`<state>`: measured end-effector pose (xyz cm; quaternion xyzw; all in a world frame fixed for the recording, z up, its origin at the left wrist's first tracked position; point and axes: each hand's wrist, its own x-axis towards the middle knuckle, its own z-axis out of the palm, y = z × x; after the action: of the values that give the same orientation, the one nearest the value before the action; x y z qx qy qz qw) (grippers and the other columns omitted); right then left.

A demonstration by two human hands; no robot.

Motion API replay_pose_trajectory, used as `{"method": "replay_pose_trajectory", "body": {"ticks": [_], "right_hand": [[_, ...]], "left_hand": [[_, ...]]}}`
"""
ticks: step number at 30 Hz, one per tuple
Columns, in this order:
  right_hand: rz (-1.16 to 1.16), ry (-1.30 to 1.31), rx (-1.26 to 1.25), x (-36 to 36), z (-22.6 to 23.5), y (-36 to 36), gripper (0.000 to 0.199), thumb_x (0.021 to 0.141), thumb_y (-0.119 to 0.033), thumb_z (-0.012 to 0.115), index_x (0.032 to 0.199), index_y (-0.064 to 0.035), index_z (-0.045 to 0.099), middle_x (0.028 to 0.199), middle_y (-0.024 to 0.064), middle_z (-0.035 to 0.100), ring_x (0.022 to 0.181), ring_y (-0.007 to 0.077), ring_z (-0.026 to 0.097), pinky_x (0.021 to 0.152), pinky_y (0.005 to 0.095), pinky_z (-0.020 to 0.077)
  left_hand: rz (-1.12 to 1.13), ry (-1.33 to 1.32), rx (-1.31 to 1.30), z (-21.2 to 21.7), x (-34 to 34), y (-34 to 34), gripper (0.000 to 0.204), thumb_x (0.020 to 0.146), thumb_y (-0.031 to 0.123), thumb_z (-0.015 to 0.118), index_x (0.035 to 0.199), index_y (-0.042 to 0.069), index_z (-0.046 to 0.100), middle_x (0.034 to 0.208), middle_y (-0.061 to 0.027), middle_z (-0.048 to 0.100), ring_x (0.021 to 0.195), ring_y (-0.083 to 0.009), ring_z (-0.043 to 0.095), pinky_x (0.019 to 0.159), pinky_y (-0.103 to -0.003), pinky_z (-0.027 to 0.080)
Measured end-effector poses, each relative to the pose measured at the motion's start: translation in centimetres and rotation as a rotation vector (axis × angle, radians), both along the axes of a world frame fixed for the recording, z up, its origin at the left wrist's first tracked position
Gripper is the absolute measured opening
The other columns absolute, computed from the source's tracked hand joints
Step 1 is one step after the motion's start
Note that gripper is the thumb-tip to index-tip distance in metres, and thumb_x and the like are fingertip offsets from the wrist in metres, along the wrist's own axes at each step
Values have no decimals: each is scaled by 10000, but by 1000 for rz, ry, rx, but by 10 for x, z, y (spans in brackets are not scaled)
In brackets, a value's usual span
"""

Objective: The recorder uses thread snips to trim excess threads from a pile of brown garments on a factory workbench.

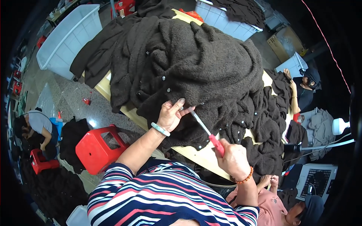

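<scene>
A heap of dark brown knitted garments (211, 67) covers most of the table in front of me, with small shiny buttons (169, 90) along some edges. My left hand (169, 116), wearing a pale green bangle, pinches the knit at the heap's near edge, by a shiny button. In my right hand (233, 160), a long tool with a red handle and a pale straight shaft (201, 123) points up and left. Its tip reaches the fingers of my left hand. Whether the tip touches the knit or the button cannot be made out.
The pale yellow table (196, 156) shows below the heap. A red stool (98, 148) stands to my left, a white bin (71, 41) at far left. A person in pink (264, 205) sits close at my right; others work at the far right and left.
</scene>
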<state>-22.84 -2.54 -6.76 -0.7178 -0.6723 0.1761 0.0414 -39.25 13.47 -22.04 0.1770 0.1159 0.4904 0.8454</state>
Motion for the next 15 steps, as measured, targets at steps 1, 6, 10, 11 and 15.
{"method": "replay_pose_trajectory", "body": {"ticks": [1, 6, 10, 11, 15], "right_hand": [[-42, -16, 13, -1, 0, 3, 168, 849, -209, 649, 870, -54, 585, 574, 182, 573, 549, 381, 602, 532, 449, 484], [66, 50, -7, -4, -11, 3, 159, 847, -188, 648, 903, -45, 611, 643, 181, 614, 616, 376, 629, 585, 449, 499], [17, 40, 60, 3, -10, 2, 175, 841, -182, 654, 894, -39, 568, 681, 175, 609, 636, 369, 624, 585, 445, 495], [27, 58, 70, 1, -9, 3, 175, 838, -178, 653, 890, -38, 561, 684, 177, 606, 638, 369, 623, 585, 443, 495], [44, 14, 72, -10, -4, 13, 148, 812, -149, 648, 902, -61, 570, 651, 142, 598, 639, 327, 633, 585, 426, 511]], "left_hand": [[18, 85, -72, -6, 2, -1, 116, 923, 69, 621, 885, 124, 715, 962, -18, 708, 924, -165, 675, 898, -464, 574], [-36, 41, -84, -11, -10, 3, 120, 933, 67, 602, 891, 104, 708, 915, -43, 707, 876, -213, 696, 786, -398, 620], [-168, -28, -168, -34, -39, 31, 153, 961, 245, 588, 1040, 133, 655, 1001, -45, 694, 814, -226, 686, 557, -253, 569], [-175, -60, -230, -26, -41, 40, 172, 965, 275, 582, 1058, 144, 645, 1020, -32, 689, 789, -206, 675, 526, -228, 541], [-24, 36, -183, -22, -40, 62, 113, 945, 189, 616, 993, 91, 643, 946, -62, 677, 845, -255, 700, 676, -312, 618]]}}
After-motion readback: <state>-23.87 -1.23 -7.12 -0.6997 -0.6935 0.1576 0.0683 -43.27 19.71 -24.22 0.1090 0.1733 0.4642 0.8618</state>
